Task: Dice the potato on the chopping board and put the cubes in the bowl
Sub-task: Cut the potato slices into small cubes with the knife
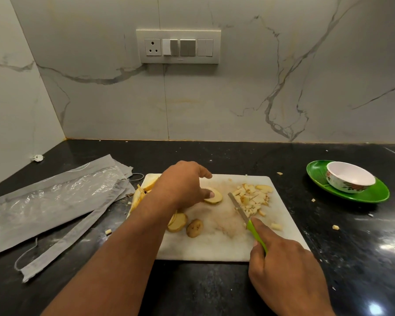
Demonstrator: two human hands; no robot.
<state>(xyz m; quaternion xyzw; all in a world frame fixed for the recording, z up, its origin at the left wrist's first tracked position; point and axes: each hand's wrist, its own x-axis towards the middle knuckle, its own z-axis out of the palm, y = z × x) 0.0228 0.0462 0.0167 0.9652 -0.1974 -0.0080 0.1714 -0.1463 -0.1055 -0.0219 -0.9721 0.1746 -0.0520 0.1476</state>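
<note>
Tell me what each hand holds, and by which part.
Right hand grips the knife by its green handle. Left hand pinches a potato slice at its near edge.

A black stone countertop (237, 156), flecked with pale crumbs, is met at the back by a white marble wall (260, 76) streaked with grey and faintly golden veins. A second marble panel (14, 99) is set at the left, so that a corner is formed. A white switch plate (178, 46) with one three-pin socket (152, 47) and several rocker switches is mounted on the back wall. Bright ceiling light is mirrored in the polished counter at the lower right.
</note>
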